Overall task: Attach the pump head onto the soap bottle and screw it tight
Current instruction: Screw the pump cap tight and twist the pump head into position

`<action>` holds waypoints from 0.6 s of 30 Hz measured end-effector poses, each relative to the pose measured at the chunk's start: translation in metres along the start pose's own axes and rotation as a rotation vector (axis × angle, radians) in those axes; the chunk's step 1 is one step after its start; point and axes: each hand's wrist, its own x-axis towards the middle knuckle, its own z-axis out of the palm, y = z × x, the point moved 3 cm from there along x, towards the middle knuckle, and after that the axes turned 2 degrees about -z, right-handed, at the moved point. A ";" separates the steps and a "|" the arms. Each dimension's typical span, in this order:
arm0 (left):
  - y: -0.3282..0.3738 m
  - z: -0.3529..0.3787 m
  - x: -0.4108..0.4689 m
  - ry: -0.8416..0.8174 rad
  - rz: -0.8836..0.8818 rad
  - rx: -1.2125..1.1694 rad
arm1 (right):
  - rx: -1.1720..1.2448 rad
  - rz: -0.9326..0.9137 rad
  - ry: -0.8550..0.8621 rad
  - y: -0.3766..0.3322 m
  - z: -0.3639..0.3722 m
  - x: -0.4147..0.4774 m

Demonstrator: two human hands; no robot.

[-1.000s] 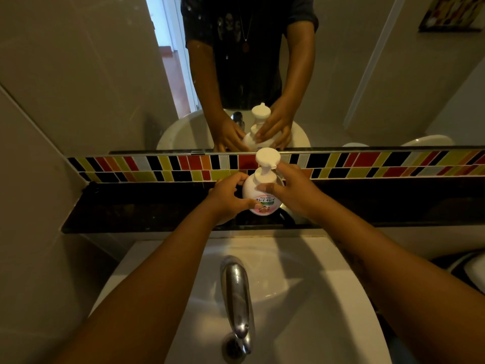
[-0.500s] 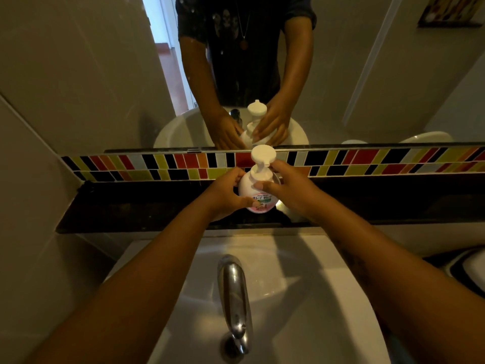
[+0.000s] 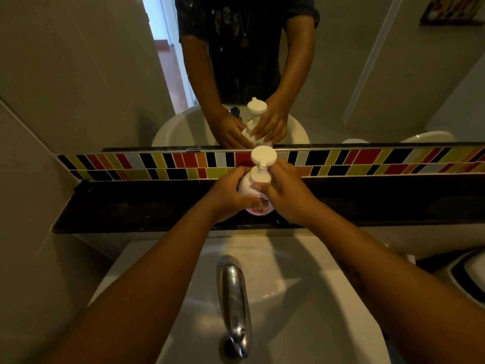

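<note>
A white soap bottle point(image 3: 245, 186) with a pink label stands upright on the dark shelf point(image 3: 136, 208) behind the sink. Its white pump head point(image 3: 263, 156) sits on the bottle's neck, its round top facing me. My left hand point(image 3: 228, 194) wraps the bottle's left side. My right hand point(image 3: 286, 191) holds the right side, its fingers curled around the pump collar just under the head. Both hands hide most of the bottle's body.
A white sink point(image 3: 301, 298) with a chrome tap point(image 3: 233, 298) lies below the shelf. A strip of coloured tiles point(image 3: 367, 161) and a mirror point(image 3: 78, 74) rise behind the bottle. A dark-rimmed white object point(image 3: 467, 277) sits at the right edge.
My right hand's fingers have shifted around the pump collar and the pump head's spout has turned a little. The bottle stays in place on the shelf.
</note>
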 end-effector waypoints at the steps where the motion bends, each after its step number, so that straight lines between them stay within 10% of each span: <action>1: -0.001 0.001 0.000 0.016 -0.002 -0.012 | -0.043 0.002 0.033 0.000 0.002 -0.001; 8: -0.006 0.007 -0.004 0.100 0.043 -0.064 | -0.098 0.049 0.160 -0.004 0.012 -0.004; 18: -0.003 0.006 -0.001 0.080 0.000 -0.015 | 0.171 0.024 -0.106 -0.020 -0.042 0.001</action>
